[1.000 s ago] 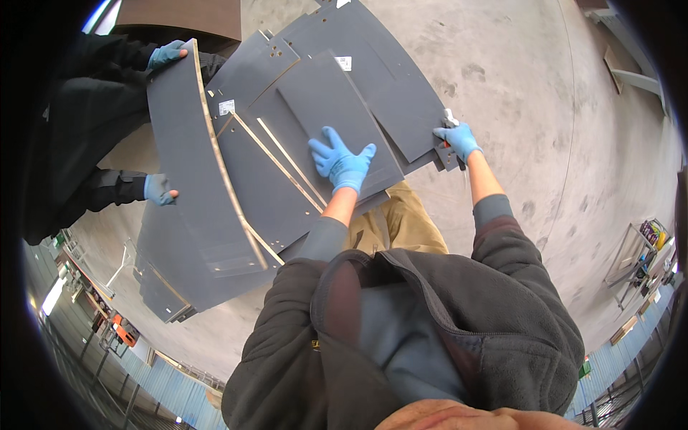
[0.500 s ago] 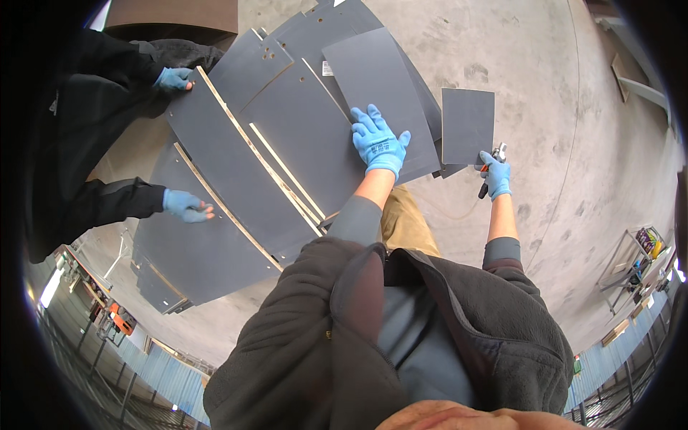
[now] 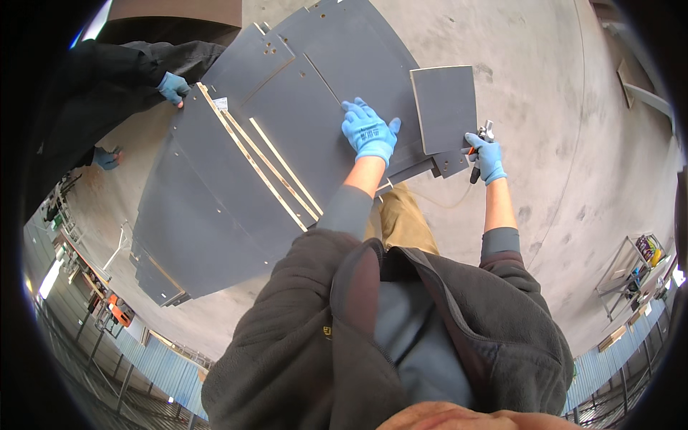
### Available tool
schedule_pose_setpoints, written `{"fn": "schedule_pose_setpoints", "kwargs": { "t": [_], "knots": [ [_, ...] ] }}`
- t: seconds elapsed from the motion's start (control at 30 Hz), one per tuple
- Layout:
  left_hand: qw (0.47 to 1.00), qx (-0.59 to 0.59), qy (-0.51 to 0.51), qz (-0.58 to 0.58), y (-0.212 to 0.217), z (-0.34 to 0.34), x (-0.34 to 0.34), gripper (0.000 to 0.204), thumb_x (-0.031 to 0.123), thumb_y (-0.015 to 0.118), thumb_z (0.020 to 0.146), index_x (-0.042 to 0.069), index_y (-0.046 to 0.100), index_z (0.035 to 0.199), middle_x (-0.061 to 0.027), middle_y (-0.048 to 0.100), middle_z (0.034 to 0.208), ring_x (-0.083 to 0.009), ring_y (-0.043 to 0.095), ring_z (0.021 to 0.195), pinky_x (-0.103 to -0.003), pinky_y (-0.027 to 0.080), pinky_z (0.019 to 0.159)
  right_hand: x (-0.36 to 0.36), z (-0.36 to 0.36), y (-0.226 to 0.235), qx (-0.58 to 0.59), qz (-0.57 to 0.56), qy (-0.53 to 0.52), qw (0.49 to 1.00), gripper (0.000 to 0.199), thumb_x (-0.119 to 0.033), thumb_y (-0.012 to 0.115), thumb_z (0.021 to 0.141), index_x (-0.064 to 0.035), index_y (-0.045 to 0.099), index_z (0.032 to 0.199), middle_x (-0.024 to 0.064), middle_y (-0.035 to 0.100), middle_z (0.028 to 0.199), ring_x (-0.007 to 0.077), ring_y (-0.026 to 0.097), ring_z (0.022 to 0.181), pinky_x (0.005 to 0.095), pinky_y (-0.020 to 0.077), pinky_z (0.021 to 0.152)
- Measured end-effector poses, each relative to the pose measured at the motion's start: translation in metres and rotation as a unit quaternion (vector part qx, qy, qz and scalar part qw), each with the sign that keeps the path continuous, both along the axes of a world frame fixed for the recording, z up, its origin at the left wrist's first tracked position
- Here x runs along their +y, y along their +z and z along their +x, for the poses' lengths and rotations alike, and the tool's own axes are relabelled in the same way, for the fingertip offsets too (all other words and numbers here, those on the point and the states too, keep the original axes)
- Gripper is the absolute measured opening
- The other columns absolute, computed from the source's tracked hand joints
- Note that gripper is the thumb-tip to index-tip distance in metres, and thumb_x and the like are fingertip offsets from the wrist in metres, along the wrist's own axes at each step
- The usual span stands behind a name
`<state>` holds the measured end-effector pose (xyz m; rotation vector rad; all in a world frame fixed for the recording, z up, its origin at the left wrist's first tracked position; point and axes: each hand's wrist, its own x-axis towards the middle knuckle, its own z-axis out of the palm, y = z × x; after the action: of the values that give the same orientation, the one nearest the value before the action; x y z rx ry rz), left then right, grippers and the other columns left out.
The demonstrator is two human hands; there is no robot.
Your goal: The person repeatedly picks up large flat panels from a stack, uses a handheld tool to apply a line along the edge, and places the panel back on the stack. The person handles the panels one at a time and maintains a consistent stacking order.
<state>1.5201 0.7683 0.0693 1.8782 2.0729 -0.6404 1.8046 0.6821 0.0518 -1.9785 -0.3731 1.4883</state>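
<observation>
Bare grey concrete floor (image 3: pixel 559 100), co-worker in dark sleeves at upper left with blue-gloved hand (image 3: pixel 173 87), wire rack of coloured items (image 3: pixel 640 265) at right edge, orange machine (image 3: pixel 118 312) at lower left, blue corrugated wall panels (image 3: pixel 154 355) along the bottom

I see a bare grey concrete floor (image 3: pixel 545 93) carrying overlapping dark grey flat panels (image 3: pixel 215 208); just right of them lies a smaller grey rectangular board (image 3: pixel 444 107).

panels (image 3: pixel 236 186) dark grey | gloves (image 3: pixel 369 132) blue | floor (image 3: pixel 545 107) grey

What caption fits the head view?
Left hand flat on grey panels, right hand gripping a small tool.
</observation>
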Motion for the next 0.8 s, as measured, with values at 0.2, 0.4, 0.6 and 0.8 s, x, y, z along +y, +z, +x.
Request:
{"fn": "schedule_pose_setpoints", "kwargs": {
  "t": [0.2,0.4,0.6,0.8],
  "knots": [
    [1.000,-0.018,-0.005,0.023,0.006,-0.012,-0.010,0.109,0.069,0.065,0.091,-0.006,0.036,0.163,-0.0299,0.036,0.165,-0.0343,0.048,0.137,-0.047,0.042,0.107,0.013,-0.036,-0.010,0.016,-0.065,0.063,0.996,0.021,-0.022,0.080,0.093,-0.0055,0.074,0.105,0.0102,0.075,0.079,0.0122,0.061,0.052,0.0268,0.0394,0.044],
    [0.918,-0.262,0.057,0.291,0.002,-0.095,-0.046,0.074,0.033,0.072,0.088,-0.003,0.052,0.150,-0.0324,0.040,0.162,-0.0521,0.040,0.147,-0.060,0.034,0.122,0.022,-0.085,0.013,0.073,-0.017,0.094,0.993,0.022,-0.018,0.079,0.093,-0.0009,0.072,0.105,0.0067,0.073,0.086,0.0145,0.072,0.065,0.0259,0.0465,0.047],
    [0.922,-0.042,0.275,0.270,0.019,-0.283,-0.131,0.099,0.055,0.075,0.088,0.006,0.037,0.164,-0.0375,0.025,0.169,-0.0564,0.021,0.157,-0.065,0.024,0.124,0.027,-0.202,0.032,0.086,-0.063,0.204,0.973,0.017,-0.014,0.078,0.092,-0.0029,0.069,0.101,0.0031,0.069,0.081,0.0118,0.070,0.064,0.0239,0.0454,0.048],
    [0.932,-0.040,0.331,0.142,0.009,-0.363,-0.205,0.105,0.073,0.059,0.094,0.017,0.018,0.173,-0.0320,0.012,0.176,-0.0550,0.006,0.162,-0.063,0.010,0.129,0.023,-0.304,0.028,-0.040,-0.099,0.324,0.940,0.027,-0.025,0.076,0.088,-0.0038,0.069,0.104,0.0096,0.073,0.081,0.0195,0.075,0.072,0.0358,0.0553,0.065]
  ]
}}
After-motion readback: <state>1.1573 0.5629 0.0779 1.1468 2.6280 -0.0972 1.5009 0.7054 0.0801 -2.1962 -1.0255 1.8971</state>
